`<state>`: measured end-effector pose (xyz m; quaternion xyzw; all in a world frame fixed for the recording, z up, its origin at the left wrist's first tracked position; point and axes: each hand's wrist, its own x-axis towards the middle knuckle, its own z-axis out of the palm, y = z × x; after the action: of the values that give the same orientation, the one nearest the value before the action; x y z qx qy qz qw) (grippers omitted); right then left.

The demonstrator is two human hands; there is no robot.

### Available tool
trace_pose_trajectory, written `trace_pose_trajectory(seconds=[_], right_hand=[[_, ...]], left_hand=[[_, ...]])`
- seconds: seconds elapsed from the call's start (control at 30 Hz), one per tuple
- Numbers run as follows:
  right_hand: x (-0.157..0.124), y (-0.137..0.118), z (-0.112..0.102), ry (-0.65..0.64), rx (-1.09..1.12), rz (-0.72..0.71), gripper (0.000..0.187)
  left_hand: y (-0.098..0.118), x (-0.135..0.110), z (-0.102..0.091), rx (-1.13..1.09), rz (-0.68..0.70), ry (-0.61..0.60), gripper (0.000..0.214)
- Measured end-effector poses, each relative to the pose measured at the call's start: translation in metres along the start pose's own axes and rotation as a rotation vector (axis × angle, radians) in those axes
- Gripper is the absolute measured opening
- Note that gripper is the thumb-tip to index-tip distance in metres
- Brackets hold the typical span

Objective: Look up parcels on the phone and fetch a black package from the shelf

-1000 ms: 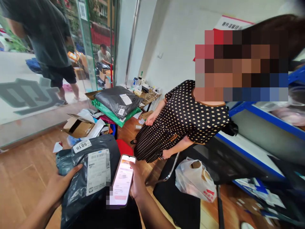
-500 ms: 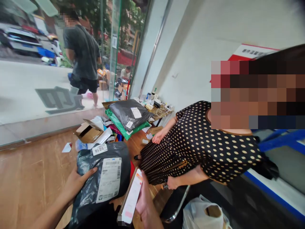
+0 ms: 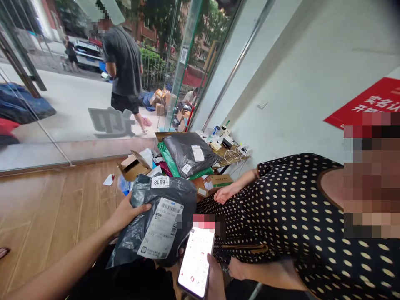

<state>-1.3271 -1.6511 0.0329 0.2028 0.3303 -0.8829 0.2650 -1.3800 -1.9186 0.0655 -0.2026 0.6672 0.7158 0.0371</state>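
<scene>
A dark grey plastic mailer parcel [image 3: 125,246] is in my left hand [image 3: 129,214], whose thumb lies across its front while the fingers are hidden behind. On the parcel are a white shipping label [image 3: 161,229] and a small tag [image 3: 160,182] reading 6018. My right hand [image 3: 215,273] is closed round a smartphone [image 3: 196,262] with a bright white screen, just right of the parcel. To the right stands a person in a polka-dot dress [image 3: 275,200], one hand [image 3: 229,193] hanging near the parcel.
Behind the parcel, a grey mailer [image 3: 190,156] lies on a green one [image 3: 167,154] beside a cluttered desk [image 3: 236,158]. An opened cardboard box [image 3: 134,164] and scraps sit left of them. Beyond the glass wall, a person in a grey shirt [image 3: 121,62] stands outside.
My view has swung left, so the room sits farther right. The phone has turned more face-on and its screen shows a different page. The person in the dress appears closer.
</scene>
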Motion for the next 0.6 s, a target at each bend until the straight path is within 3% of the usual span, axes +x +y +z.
trace_pose_trajectory(seconds=[0.17, 0.27, 0.33, 0.47, 0.6], right_hand=[[0.027, -0.003, 0.031, -0.25, -0.076, -0.074, 0.052], [0.053, -0.003, 0.063, -0.371, -0.102, -0.114, 0.053], [0.074, -0.003, 0.088, -0.403, -0.185, -0.063, 0.054], [0.11, -0.004, 0.132, -0.236, -0.258, -0.045, 0.06], [0.116, -0.018, 0.144, -0.093, -0.16, -0.164, 0.059]], left_hand=[[0.009, 0.05, -0.024, 0.035, 0.004, -0.02, 0.07], [0.021, 0.084, -0.04, 0.053, 0.033, -0.017, 0.067], [0.033, 0.106, -0.049, 0.08, 0.068, -0.011, 0.065], [0.055, 0.146, -0.064, 0.034, 0.032, 0.005, 0.064], [0.067, 0.178, -0.072, -0.083, -0.098, -0.046, 0.047]])
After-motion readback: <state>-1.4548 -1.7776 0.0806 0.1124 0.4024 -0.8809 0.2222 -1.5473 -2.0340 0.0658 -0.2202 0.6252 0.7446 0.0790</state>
